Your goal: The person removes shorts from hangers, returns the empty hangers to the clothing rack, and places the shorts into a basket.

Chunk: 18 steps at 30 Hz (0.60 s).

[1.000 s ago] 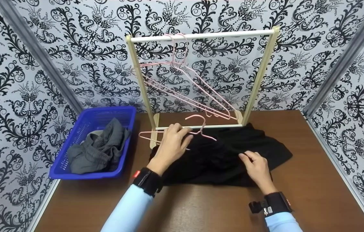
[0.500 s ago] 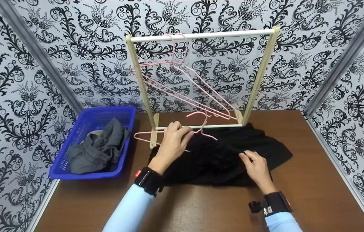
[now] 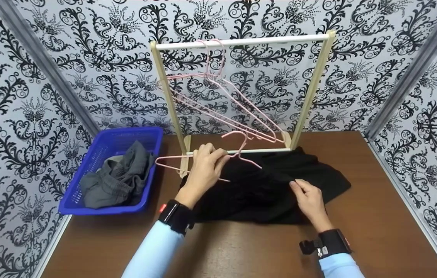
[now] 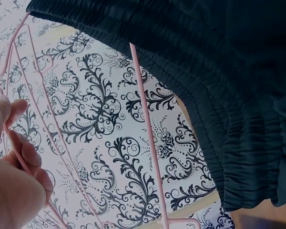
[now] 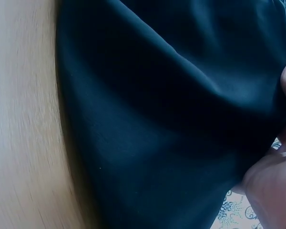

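Note:
My left hand grips the upper bar of a pink hanger over the table. The hanger's right arm goes in at the waist of black elastic-waist shorts, where its tip is hidden. In the left wrist view, the gathered waistband arches over the hanger's lower bar, and the fingers curl round the pink wire. My right hand pinches the cloth of the shorts between thumb and fingers, toward their right side. The right wrist view shows the raised cloth stretching from that pinch.
Behind stands a small clothes rack with a white rail and pale wooden posts. Pink hangers hang from it. A blue basket at left holds grey clothing. Patterned walls enclose the brown table.
The hanger has shifted left and slightly up with my left hand, more of its left end now showing. My right hand has moved very slightly right, still pinching the shorts.

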Motion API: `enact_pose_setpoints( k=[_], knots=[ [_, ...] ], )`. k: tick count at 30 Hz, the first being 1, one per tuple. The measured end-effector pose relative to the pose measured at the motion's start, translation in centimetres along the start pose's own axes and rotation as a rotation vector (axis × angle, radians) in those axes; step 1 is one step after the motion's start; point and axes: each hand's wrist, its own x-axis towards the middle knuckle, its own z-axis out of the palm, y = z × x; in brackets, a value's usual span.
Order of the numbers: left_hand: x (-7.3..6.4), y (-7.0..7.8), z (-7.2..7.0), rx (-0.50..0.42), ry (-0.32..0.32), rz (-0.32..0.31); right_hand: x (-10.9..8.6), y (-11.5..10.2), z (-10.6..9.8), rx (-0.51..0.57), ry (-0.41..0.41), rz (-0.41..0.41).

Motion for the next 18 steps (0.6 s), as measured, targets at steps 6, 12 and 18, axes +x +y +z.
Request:
enact_pose_setpoints(
  k=[6, 12, 18],
  knots=[
    [0.1, -0.2, -0.5, 0.001, 0.009, 0.002, 0.1, 0.2, 0.0, 0.014, 0.028, -0.031],
    [0.1, -0.3, -0.9, 0.010, 0.034, -0.008, 0.0, 0.2, -0.1, -0.007, 0.059, -0.029],
    [0.1, -0.5, -1.5, 0.040, 0.052, -0.008, -0.1, 0.1, -0.1, 0.000, 0.070, -0.010]
  ],
)
